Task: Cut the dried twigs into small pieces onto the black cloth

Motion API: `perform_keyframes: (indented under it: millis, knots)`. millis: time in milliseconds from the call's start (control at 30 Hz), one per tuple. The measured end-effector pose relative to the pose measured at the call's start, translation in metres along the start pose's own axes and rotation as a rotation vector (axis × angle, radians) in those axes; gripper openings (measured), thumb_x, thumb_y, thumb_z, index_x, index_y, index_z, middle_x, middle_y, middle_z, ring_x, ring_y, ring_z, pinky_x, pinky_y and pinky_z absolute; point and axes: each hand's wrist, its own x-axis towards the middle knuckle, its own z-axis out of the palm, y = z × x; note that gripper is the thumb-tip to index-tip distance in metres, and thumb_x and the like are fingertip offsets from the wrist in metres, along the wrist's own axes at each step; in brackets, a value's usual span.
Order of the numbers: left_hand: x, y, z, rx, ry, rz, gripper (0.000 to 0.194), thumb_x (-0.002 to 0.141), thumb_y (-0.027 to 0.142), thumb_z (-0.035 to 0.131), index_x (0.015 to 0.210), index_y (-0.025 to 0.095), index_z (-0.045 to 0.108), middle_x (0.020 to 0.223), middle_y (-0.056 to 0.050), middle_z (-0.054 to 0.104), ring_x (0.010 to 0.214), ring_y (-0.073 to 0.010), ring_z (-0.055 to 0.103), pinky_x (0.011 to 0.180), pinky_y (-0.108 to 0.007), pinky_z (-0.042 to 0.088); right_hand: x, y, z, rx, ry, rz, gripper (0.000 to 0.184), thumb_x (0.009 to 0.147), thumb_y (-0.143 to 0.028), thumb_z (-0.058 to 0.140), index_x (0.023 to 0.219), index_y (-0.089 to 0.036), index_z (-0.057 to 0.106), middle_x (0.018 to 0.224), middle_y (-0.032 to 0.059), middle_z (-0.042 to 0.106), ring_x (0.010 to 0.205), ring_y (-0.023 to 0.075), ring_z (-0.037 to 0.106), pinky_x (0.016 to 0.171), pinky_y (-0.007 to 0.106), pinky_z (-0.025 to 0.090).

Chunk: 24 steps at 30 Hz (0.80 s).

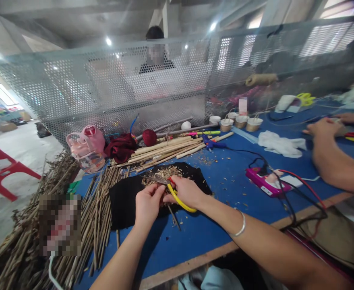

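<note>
My right hand (184, 191) is closed round yellow-handled shears (181, 202), their metal blades pointing left over the pile of plant clippings (166, 174). Beside it, my left hand (148, 203) pinches close to the blades. A thin brown stick (174, 217) slants down toward me from between the two hands; its upper end is hidden by the fingers. Under the hands lies a black cloth (124, 205), with the clippings heaped on its middle.
Dry stalks (100, 217) lie left of the cloth, pale wooden sticks (170, 149) behind it. A blue glue gun (211, 143), a magenta power strip (264, 183) with cables and several paper cups (252, 124) stand right. A co-worker's arm (330, 157) reaches in. Perforated panels (119, 96) line the back.
</note>
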Motion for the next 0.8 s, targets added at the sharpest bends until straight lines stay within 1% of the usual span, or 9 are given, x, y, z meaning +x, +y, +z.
perform_keyframes:
  millis: [133, 267, 367, 467, 567, 667, 800]
  knots:
    - [0.001, 0.001, 0.0, -0.015, -0.008, -0.023, 0.032, 0.073, 0.043, 0.057, 0.078, 0.014, 0.068, 0.049, 0.004, 0.052, 0.041, -0.0074, 0.039, 0.04, -0.018, 0.029, 0.003, 0.003, 0.002, -0.009, -0.025, 0.025, 0.056, 0.062, -0.073, 0.053, 0.081, -0.02, 0.05, 0.07, 0.0038, 0.061, 0.061, 0.0176, 0.056, 0.051, 0.024, 0.028]
    - [0.001, -0.002, 0.001, -0.022, -0.008, -0.03, 0.032, 0.074, 0.043, 0.055, 0.08, 0.014, 0.067, 0.049, 0.003, 0.053, 0.042, -0.0082, 0.042, 0.041, -0.019, 0.032, 0.006, 0.006, 0.005, 0.001, -0.043, 0.043, 0.052, 0.065, -0.072, 0.05, 0.077, -0.021, 0.051, 0.068, 0.0034, 0.06, 0.06, 0.0167, 0.056, 0.05, 0.023, 0.027]
    - [0.002, -0.004, 0.001, -0.037, -0.019, 0.003, 0.031, 0.075, 0.043, 0.054, 0.073, 0.014, 0.064, 0.051, 0.002, 0.054, 0.042, -0.0081, 0.044, 0.042, -0.019, 0.034, 0.005, 0.005, 0.003, 0.018, -0.048, 0.025, 0.051, 0.067, -0.071, 0.049, 0.075, -0.021, 0.05, 0.068, 0.0028, 0.06, 0.061, 0.0167, 0.056, 0.05, 0.023, 0.027]
    - [0.003, -0.002, -0.002, -0.111, -0.078, -0.005, 0.031, 0.075, 0.044, 0.054, 0.065, 0.015, 0.06, 0.054, 0.001, 0.057, 0.044, -0.0084, 0.047, 0.044, -0.019, 0.037, 0.003, 0.004, -0.004, 0.015, -0.054, -0.009, 0.052, 0.065, -0.069, 0.054, 0.083, -0.021, 0.05, 0.073, 0.0031, 0.061, 0.066, 0.0182, 0.058, 0.052, 0.023, 0.028]
    - [0.005, 0.003, -0.007, -0.156, -0.119, -0.025, 0.032, 0.073, 0.044, 0.055, 0.064, 0.014, 0.06, 0.057, 0.0, 0.06, 0.046, -0.0093, 0.05, 0.046, -0.02, 0.039, 0.003, -0.001, -0.013, 0.044, -0.084, -0.038, 0.057, 0.062, -0.067, 0.059, 0.091, -0.02, 0.048, 0.083, 0.0048, 0.062, 0.071, 0.0187, 0.059, 0.055, 0.023, 0.031]
    - [0.008, 0.006, -0.011, -0.126, -0.089, 0.006, 0.033, 0.074, 0.045, 0.055, 0.065, 0.014, 0.062, 0.059, -0.002, 0.062, 0.047, -0.0108, 0.052, 0.047, -0.021, 0.04, 0.009, -0.007, -0.021, 0.057, -0.071, -0.073, 0.059, 0.06, -0.067, 0.061, 0.092, -0.02, 0.047, 0.089, 0.0066, 0.061, 0.076, 0.0194, 0.058, 0.059, 0.023, 0.034]
    - [0.009, 0.004, -0.011, -0.078, 0.008, 0.07, 0.037, 0.077, 0.047, 0.051, 0.07, 0.013, 0.065, 0.06, -0.003, 0.063, 0.047, -0.011, 0.051, 0.046, -0.021, 0.039, 0.016, -0.013, -0.02, 0.011, -0.017, -0.082, 0.059, 0.06, -0.068, 0.059, 0.091, -0.019, 0.047, 0.084, 0.0066, 0.061, 0.074, 0.0206, 0.059, 0.059, 0.025, 0.034]
